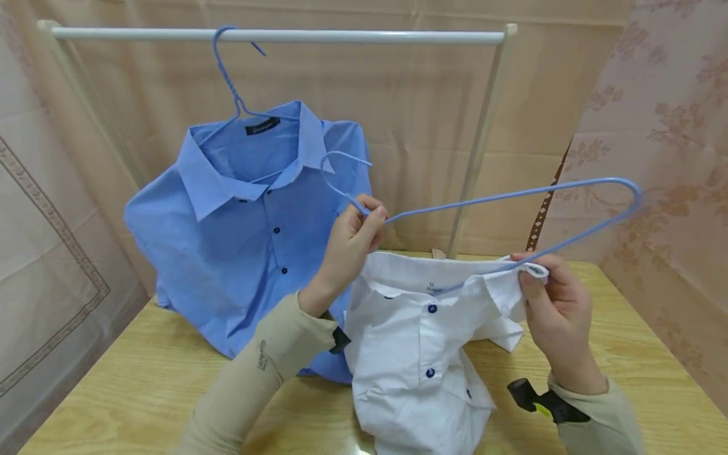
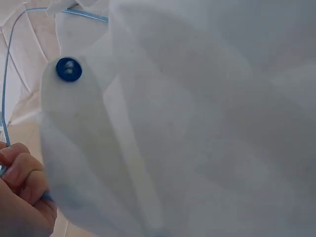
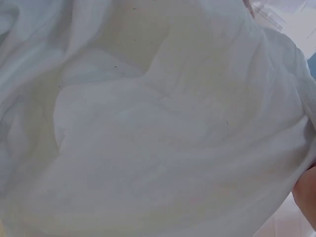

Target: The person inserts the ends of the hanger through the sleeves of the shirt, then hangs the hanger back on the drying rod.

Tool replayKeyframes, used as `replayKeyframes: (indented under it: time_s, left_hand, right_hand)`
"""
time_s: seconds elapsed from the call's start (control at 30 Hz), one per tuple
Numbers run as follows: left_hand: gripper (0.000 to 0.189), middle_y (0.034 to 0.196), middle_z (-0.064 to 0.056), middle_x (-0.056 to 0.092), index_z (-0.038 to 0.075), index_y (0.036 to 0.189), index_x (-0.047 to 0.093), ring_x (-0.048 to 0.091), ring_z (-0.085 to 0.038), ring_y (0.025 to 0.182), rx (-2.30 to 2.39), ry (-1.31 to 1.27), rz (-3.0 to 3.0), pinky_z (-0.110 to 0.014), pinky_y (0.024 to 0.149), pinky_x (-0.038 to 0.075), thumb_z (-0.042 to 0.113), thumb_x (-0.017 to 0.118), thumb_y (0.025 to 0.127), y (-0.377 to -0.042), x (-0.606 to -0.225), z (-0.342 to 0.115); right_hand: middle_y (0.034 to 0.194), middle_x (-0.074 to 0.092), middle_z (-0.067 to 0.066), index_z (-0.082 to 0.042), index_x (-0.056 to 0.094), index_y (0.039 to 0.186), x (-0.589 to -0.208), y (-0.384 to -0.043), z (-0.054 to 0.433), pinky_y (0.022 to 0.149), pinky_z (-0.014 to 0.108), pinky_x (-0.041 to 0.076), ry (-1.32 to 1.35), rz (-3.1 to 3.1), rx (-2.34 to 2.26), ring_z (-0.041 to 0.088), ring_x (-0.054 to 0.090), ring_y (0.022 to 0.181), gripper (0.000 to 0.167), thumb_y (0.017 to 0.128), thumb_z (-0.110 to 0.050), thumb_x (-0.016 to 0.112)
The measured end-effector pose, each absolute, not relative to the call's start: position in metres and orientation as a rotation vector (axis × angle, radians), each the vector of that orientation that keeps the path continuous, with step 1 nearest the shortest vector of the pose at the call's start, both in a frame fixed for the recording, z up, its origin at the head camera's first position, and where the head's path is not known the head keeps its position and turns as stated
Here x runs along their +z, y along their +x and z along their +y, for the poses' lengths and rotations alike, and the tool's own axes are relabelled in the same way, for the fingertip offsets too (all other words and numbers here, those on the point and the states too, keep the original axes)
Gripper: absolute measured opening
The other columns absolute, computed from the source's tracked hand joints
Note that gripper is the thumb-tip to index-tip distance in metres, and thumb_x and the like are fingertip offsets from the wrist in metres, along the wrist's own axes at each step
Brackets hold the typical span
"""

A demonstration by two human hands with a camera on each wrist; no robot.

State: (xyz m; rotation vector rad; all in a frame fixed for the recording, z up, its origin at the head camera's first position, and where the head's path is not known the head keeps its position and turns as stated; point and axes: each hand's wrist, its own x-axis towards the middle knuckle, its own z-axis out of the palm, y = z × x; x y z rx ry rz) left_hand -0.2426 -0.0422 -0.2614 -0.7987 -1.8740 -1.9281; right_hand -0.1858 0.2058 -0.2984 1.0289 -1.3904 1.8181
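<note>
My left hand (image 1: 355, 240) grips a blue wire hanger (image 1: 489, 197) at the base of its hook, in front of the hanging blue shirt. One end of that hanger sticks out to the right above a white shirt (image 1: 398, 354), and its lower bar passes into the neck opening. My right hand (image 1: 560, 309) pinches the white shirt's collar on the right, beside the lower bar. Dark blue buttons run down the white shirt's front, and one button (image 2: 68, 69) shows close up in the left wrist view. White cloth (image 3: 148, 138) fills most of the right wrist view.
A white rail (image 1: 364, 38) on a stand spans the back. From it hangs a blue shirt (image 1: 227, 265) on another blue hanger (image 1: 227, 76), left of the white shirt. All stand over a wooden table (image 1: 131, 385), with curtains (image 1: 421, 120) behind.
</note>
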Motion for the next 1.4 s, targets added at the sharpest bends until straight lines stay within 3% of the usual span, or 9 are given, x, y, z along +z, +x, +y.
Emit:
replayKeyframes:
  time_s: [0.33,0.57,0.67,0.8,0.93,1.07,1.2,1.4]
  left_hand:
    - [0.018,0.053,-0.002,0.035,0.002,0.079,0.042,0.03,-0.01,0.044,-1.884,-0.791,-1.885,-0.023,0.042,0.023,0.01,0.044,0.095,-0.239,-0.283,-0.058]
    - [0.024,0.052,-0.003,0.038,0.002,0.073,0.042,0.033,-0.011,0.045,-1.915,-0.791,-1.872,-0.023,0.043,0.026,0.011,0.045,0.095,-0.241,-0.296,-0.058]
    - [0.031,0.059,-0.006,0.046,-0.002,0.071,0.048,0.044,-0.015,0.055,-1.906,-0.73,-1.948,-0.024,0.054,0.037,0.016,0.041,0.095,-0.242,-0.297,-0.057]
    - [0.051,0.075,-0.01,0.058,-0.004,0.078,0.057,0.052,-0.016,0.07,-1.898,-0.581,-2.23,-0.026,0.069,0.042,0.033,0.029,0.096,-0.243,-0.299,-0.055]
    - [0.066,0.077,-0.008,0.059,-0.003,0.086,0.059,0.054,-0.014,0.067,-2.04,-0.464,-2.41,-0.025,0.061,0.044,0.05,0.019,0.093,-0.243,-0.302,-0.051]
    - [0.07,0.07,-0.005,0.054,-0.004,0.087,0.056,0.053,-0.014,0.059,-2.216,-0.395,-2.318,-0.024,0.054,0.046,0.057,0.021,0.09,-0.243,-0.307,-0.046]
    - [0.06,0.059,0.001,0.052,-0.003,0.083,0.059,0.051,-0.009,0.052,-2.194,-0.289,-2.164,-0.019,0.049,0.041,0.051,0.033,0.089,-0.243,-0.304,-0.042]
    - [0.021,0.054,0.004,0.049,0.003,0.086,0.055,0.044,-0.008,0.052,-2.147,-0.372,-1.844,-0.017,0.053,0.036,0.023,0.048,0.092,-0.238,-0.289,-0.042]
  right_hand:
    - [0.075,0.065,0.006,0.007,0.063,0.09,-0.299,-0.189,0.203,0.053,0.016,0.047,0.692,-1.448,1.921,0.008,0.057,0.06,0.013,0.086,0.01,0.05]
    - [0.081,0.067,0.008,0.01,0.062,0.089,-0.299,-0.186,0.2,0.054,0.016,0.046,0.751,-1.41,1.923,0.009,0.057,0.062,0.013,0.087,0.01,0.049]
    - [0.088,0.068,0.01,0.012,0.061,0.091,-0.299,-0.184,0.198,0.055,0.016,0.047,0.809,-1.415,1.895,0.01,0.058,0.064,0.014,0.087,0.01,0.049]
    - [0.09,0.069,0.01,0.012,0.061,0.091,-0.299,-0.182,0.196,0.054,0.015,0.047,0.849,-1.411,1.874,0.008,0.059,0.064,0.013,0.087,0.009,0.049]
    - [0.09,0.069,0.011,0.012,0.061,0.091,-0.299,-0.181,0.195,0.054,0.015,0.047,0.867,-1.394,1.891,0.008,0.059,0.064,0.013,0.087,0.01,0.049]
    - [0.092,0.068,0.011,0.012,0.06,0.093,-0.299,-0.18,0.193,0.055,0.016,0.047,0.887,-1.398,1.895,0.009,0.06,0.066,0.014,0.088,0.01,0.048]
    - [0.092,0.068,0.011,0.012,0.06,0.093,-0.298,-0.18,0.194,0.055,0.015,0.047,0.902,-1.407,1.883,0.009,0.059,0.066,0.014,0.088,0.009,0.048]
    - [0.096,0.067,0.014,0.014,0.058,0.097,-0.297,-0.179,0.194,0.058,0.018,0.049,0.962,-1.328,1.96,0.014,0.062,0.073,0.015,0.088,0.008,0.048]
